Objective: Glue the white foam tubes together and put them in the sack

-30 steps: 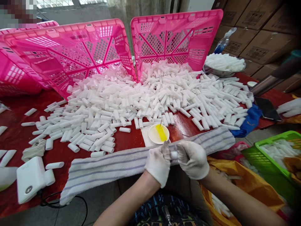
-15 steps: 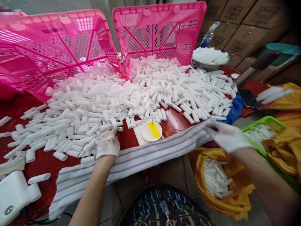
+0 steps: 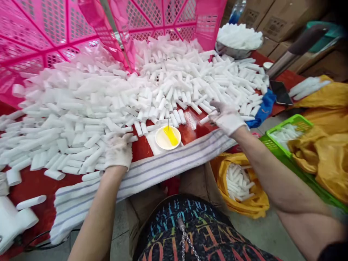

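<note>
A big heap of white plastic tubes (image 3: 163, 83) covers the red table (image 3: 29, 185). My gloved left hand (image 3: 119, 151) rests palm down on the heap's near edge, fingers curled over a few tubes; whether it grips one is hidden. My gloved right hand (image 3: 227, 116) is stretched out to the right side of the heap and pinches a white tube (image 3: 204, 120) that sticks out to the left. Between my hands stands a small white dish with yellow liquid (image 3: 168, 137) and a thin stick in it. A striped towel (image 3: 163, 170) lies along the table's front edge.
Two pink crates (image 3: 54, 32) (image 3: 176, 14) lean behind the heap. A metal bowl of tubes (image 3: 236, 52) stands far right. Right of my lap sit a yellow bag of tubes (image 3: 239, 185) and a green basket (image 3: 288, 134). Another person's gloved hand (image 3: 307, 87) is far right.
My hands parted from the tube they held together. The left went to the heap's near edge; the right swung out over the yellow bag, then back to the heap onto a tube. The view dropped closer.
</note>
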{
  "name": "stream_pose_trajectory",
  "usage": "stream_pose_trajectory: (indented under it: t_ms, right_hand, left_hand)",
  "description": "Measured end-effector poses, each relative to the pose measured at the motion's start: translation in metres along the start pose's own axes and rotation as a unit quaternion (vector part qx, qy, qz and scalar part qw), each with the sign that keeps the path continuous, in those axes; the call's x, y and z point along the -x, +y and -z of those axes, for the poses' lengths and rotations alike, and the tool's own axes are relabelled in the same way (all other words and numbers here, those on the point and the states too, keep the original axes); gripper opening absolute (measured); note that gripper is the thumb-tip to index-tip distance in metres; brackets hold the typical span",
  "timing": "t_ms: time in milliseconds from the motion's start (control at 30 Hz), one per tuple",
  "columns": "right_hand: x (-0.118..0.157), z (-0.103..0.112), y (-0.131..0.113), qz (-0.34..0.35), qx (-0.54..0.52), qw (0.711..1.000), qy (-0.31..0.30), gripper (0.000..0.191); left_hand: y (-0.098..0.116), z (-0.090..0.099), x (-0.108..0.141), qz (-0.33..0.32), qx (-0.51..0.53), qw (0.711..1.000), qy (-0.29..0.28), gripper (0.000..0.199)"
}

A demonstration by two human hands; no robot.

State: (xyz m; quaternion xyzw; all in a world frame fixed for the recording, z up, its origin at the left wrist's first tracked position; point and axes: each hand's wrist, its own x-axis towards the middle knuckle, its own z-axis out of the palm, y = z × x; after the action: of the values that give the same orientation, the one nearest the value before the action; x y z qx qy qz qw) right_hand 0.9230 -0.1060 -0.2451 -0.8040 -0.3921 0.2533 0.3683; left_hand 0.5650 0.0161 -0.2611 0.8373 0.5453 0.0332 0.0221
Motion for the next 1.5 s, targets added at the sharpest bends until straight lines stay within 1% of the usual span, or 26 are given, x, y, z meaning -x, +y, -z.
stream_pose_trajectory:
  t_ms: [67,133,167,200,267,333,433,467,533,600,667,733,767,833,867,900,967,1033,1067,1133,1200,1233,1300,1367,1400,1500]
  right_hand:
    - [0.017,-0.01,-0.011,-0.046,-0.105,0.99,-0.078,0.047]
    - [0.033,-0.026,-0.022,-0.105,-0.229,0.952,-0.176,0.039]
    - [0.039,-0.036,-0.027,-0.128,-0.275,0.929,-0.211,0.038]
    - [0.042,-0.045,-0.03,-0.138,-0.301,0.915,-0.23,0.04]
    - [0.043,-0.064,-0.034,-0.122,-0.3,0.92,-0.222,0.044]
    - [0.036,-0.078,-0.031,-0.08,-0.277,0.939,-0.186,0.05]
    - [0.026,-0.09,-0.019,0.038,-0.229,0.964,-0.129,0.048]
    - [0.024,-0.092,-0.013,0.091,-0.221,0.964,-0.114,0.045]
    - [0.022,-0.092,-0.004,0.196,-0.213,0.952,-0.101,0.038]
    - [0.022,-0.09,0.003,0.249,-0.204,0.941,-0.103,0.036]
    - [0.023,-0.089,0.008,0.232,-0.174,0.949,-0.123,0.036]
    - [0.023,-0.089,0.012,0.211,-0.151,0.957,-0.13,0.035]
    - [0.023,-0.089,0.013,0.224,-0.149,0.955,-0.128,0.031]
    - [0.023,-0.091,0.016,0.286,-0.167,0.937,-0.112,0.024]
    - [0.023,-0.091,0.017,0.306,-0.178,0.929,-0.107,0.026]
    - [0.023,-0.091,0.017,0.304,-0.181,0.928,-0.112,0.03]
    - [0.024,-0.09,0.016,0.254,-0.166,0.944,-0.13,0.036]
    - [0.025,-0.089,0.015,0.218,-0.159,0.953,-0.136,0.033]
    - [0.025,-0.089,0.014,0.228,-0.165,0.951,-0.13,0.028]
    - [0.026,-0.089,0.012,0.286,-0.187,0.934,-0.105,0.018]
    - [0.026,-0.089,0.011,0.316,-0.195,0.924,-0.096,0.02]
    - [0.026,-0.089,0.011,0.306,-0.192,0.927,-0.101,0.025]
    - [0.025,-0.09,0.012,0.255,-0.18,0.943,-0.116,0.034]
    - [0.025,-0.092,0.013,0.228,-0.175,0.949,-0.127,0.034]
    - [0.025,-0.092,0.013,0.241,-0.175,0.946,-0.125,0.03]
    - [0.024,-0.09,0.013,0.331,-0.171,0.923,-0.091,0.015]
  left_hand:
    - [0.005,-0.002,0.002,0.003,-0.006,1.0,-0.017,0.038]
    - [0.009,-0.003,0.005,0.002,-0.01,1.0,-0.02,0.037]
    - [0.011,-0.002,0.006,0.001,-0.008,1.0,-0.018,0.037]
    - [0.013,-0.001,0.007,0.0,-0.005,1.0,-0.017,0.036]
    - [0.018,0.003,0.008,0.003,0.002,1.0,-0.026,0.036]
    - [0.021,0.006,0.008,0.009,0.007,0.999,-0.045,0.035]
    - [0.023,0.005,0.007,0.019,0.012,0.998,-0.052,0.034]
    - [0.022,0.003,0.007,0.019,0.014,0.999,-0.048,0.035]
    - [0.019,0.0,0.007,0.015,0.02,0.999,-0.038,0.035]
    - [0.016,-0.002,0.009,0.013,0.03,0.999,-0.034,0.036]
    - [0.015,-0.003,0.01,0.023,0.05,0.998,-0.031,0.035]
    - [0.015,-0.002,0.012,0.04,0.101,0.994,-0.02,0.033]
    - [0.016,-0.002,0.013,0.049,0.141,0.989,-0.011,0.031]
    - [0.018,0.0,0.014,0.081,0.232,0.969,0.005,0.027]
    - [0.019,0.002,0.015,0.101,0.277,0.956,0.008,0.025]
    - [0.019,0.003,0.016,0.123,0.318,0.94,0.008,0.023]
    - [0.02,0.005,0.018,0.152,0.388,0.909,0.002,0.023]
    - [0.02,0.005,0.019,0.146,0.43,0.891,-0.003,0.023]
    - [0.02,0.005,0.02,0.137,0.437,0.889,-0.007,0.023]
    - [0.02,0.004,0.021,0.12,0.44,0.89,-0.018,0.025]
    - [0.021,0.004,0.021,0.112,0.445,0.888,-0.035,0.028]
    - [0.022,0.003,0.021,0.111,0.446,0.887,-0.042,0.029]
    - [0.023,0.003,0.021,0.109,0.44,0.89,-0.052,0.028]
    - [0.025,0.002,0.021,0.106,0.433,0.893,-0.059,0.028]
    - [0.026,0.001,0.021,0.106,0.436,0.892,-0.06,0.028]
    - [0.026,-0.002,0.02,0.111,0.464,0.878,-0.049,0.032]
